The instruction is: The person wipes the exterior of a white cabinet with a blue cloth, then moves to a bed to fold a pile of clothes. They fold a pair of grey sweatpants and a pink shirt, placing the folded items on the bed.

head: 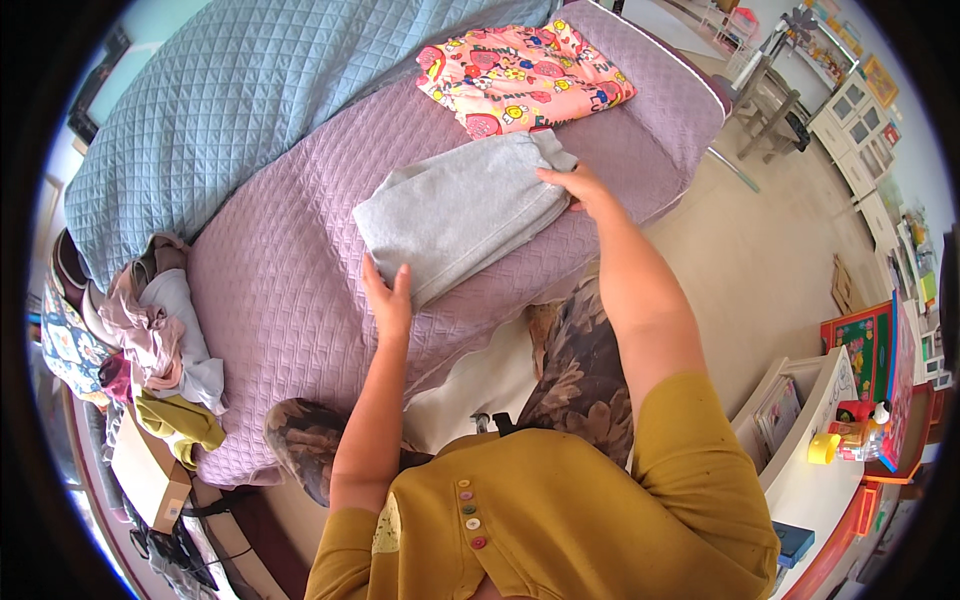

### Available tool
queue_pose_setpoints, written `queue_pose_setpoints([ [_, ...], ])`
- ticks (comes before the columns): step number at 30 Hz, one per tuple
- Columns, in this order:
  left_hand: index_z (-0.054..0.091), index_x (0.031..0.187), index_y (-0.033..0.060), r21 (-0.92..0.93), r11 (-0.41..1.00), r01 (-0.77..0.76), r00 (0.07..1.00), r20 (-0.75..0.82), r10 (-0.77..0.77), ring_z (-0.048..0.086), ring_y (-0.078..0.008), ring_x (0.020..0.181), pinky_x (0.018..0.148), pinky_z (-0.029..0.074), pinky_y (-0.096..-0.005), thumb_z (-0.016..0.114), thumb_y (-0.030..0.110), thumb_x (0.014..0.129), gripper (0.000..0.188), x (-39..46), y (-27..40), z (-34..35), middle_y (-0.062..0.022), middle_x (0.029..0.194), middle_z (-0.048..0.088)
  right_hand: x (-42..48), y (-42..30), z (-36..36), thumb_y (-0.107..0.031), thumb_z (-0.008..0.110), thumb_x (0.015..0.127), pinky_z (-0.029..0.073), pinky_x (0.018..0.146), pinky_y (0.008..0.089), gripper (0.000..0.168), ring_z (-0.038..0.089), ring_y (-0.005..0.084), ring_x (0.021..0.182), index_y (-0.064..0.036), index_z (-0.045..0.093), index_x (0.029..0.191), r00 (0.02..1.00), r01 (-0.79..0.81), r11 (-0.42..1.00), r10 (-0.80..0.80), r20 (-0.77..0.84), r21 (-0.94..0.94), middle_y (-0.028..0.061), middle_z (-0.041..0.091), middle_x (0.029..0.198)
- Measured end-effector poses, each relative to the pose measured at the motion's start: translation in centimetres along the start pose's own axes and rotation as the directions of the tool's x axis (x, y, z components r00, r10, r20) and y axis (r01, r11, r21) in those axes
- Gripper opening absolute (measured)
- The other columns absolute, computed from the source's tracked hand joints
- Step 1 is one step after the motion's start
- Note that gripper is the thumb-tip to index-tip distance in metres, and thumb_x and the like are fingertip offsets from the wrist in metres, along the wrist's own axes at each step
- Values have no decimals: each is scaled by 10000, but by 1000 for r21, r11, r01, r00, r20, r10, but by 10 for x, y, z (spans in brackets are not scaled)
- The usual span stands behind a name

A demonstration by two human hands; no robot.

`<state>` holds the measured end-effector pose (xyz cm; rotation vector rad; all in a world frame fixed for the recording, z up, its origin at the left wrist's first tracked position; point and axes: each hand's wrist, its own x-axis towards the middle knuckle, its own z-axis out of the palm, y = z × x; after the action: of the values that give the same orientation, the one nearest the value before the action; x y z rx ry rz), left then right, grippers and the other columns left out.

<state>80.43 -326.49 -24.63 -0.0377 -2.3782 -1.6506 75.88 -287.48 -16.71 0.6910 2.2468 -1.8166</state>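
A folded light grey garment (465,206), likely trousers or a sweatshirt, lies on the purple quilted bedspread (285,300) in front of me. My left hand (390,292) is at its near left end, thumb and fingers apart along the edge. My right hand (577,184) grips the far right end near a ribbed band, thumb on top and fingers partly hidden beneath. Just beyond the garment, a pink printed cloth item (529,75) lies folded flat, its near edge close to the grey fabric.
A blue quilted cover (225,112) spreads over the bed's far left. Crumpled clothes (154,322) are heaped at the left edge, above a cardboard box (150,472). To the right stand a wooden chair (765,112) and a white cabinet (810,435) with a toy and bottles on top.
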Motion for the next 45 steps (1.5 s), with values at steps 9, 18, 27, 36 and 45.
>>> queue_pose_setpoints([
  [9, 479, 1311, -103, -526, 616, 587, 810, 384, -444, 632, -302, 1087, 972, 508, -409, 670, 98, 876, 516, 53, 43, -12, -199, 1185, 635, 7, 10, -5, -375, 870, 688, 501, 880, 446, 745, 623, 251, 1083, -62, 586, 1302, 998, -51, 980, 41, 55, 191, 117, 658, 1189],
  [18, 520, 1264, -70, -603, 746, 281, 957, 235, -170, 641, -264, 1024, 900, 529, -382, 659, 26, 852, 445, 94, 141, 20, -179, 1157, 641, 26, -42, -61, -214, 866, 682, 511, 862, 347, 614, 651, 194, 1026, -44, 646, 1229, 954, 299, 876, -268, -135, 378, 68, 698, 1139],
  [27, 579, 1193, -58, -683, 683, 257, 958, 273, -87, 675, -265, 980, 861, 558, -394, 712, 20, 852, 374, 227, 198, 170, -168, 1114, 674, 136, -123, -165, -88, 833, 686, 528, 822, 398, 545, 661, 265, 983, 26, 611, 1172, 794, 561, 728, -338, -505, 394, 166, 679, 1097],
  [36, 457, 1385, -42, -280, 955, 98, 994, -8, -104, 647, -339, 1083, 945, 512, -419, 755, 106, 821, 654, 288, 144, 269, -221, 1225, 638, 232, -112, -187, -161, 819, 729, 491, 961, 464, 666, 600, 356, 1144, 36, 531, 1296, 696, 409, 911, -278, -662, 47, 223, 604, 1264],
  [45, 202, 1590, 201, 117, 983, -139, 990, 5, 140, 545, -415, 1261, 1065, 421, -430, 647, 176, 884, 835, 268, 100, 284, -284, 1419, 503, 228, -93, -104, -664, 500, 898, 104, 1168, 675, 724, 107, 285, 1533, -291, 405, 1511, 660, 34, 491, -665, -350, -871, 9, 214, 1651],
])
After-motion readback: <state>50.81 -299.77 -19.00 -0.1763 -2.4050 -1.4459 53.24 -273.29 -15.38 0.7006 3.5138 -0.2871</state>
